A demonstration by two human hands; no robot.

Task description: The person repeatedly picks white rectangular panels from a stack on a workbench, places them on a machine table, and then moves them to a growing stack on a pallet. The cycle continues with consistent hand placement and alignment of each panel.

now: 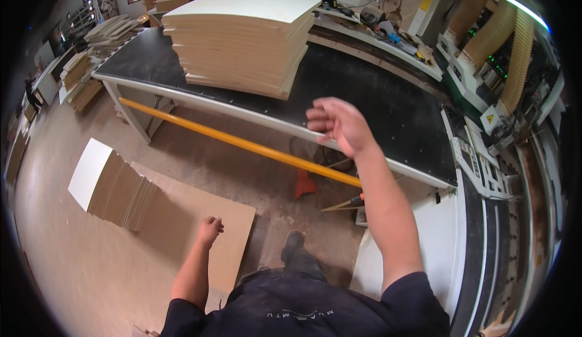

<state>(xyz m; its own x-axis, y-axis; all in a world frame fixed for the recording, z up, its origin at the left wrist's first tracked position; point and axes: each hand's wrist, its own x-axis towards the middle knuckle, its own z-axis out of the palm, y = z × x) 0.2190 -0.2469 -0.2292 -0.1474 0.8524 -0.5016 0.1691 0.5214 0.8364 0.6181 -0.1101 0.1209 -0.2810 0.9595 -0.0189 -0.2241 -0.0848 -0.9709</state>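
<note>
My right hand (339, 124) hangs in the air over the front edge of the black-topped table (370, 106). Its fingers are loosely bent and a little blurred, with nothing in them. A tall stack of boards (236, 49) with a white top sheet stands on the table, to the left of and beyond this hand, apart from it. Lower left, my left hand (211, 230) is curled closed and seems to hold nothing. Below it lies a large flat brown board (227, 255) on the floor. A second stack of boards (121, 191), white on its end face, stands on that board's left part.
A yellow bar (242, 143) runs along the table's front. A machine with ribbed hoses (518, 64) stands at the right. Tools clutter a ledge (388, 37) behind the table. More board piles (82, 79) stand far left, where a distant person (31, 91) is visible.
</note>
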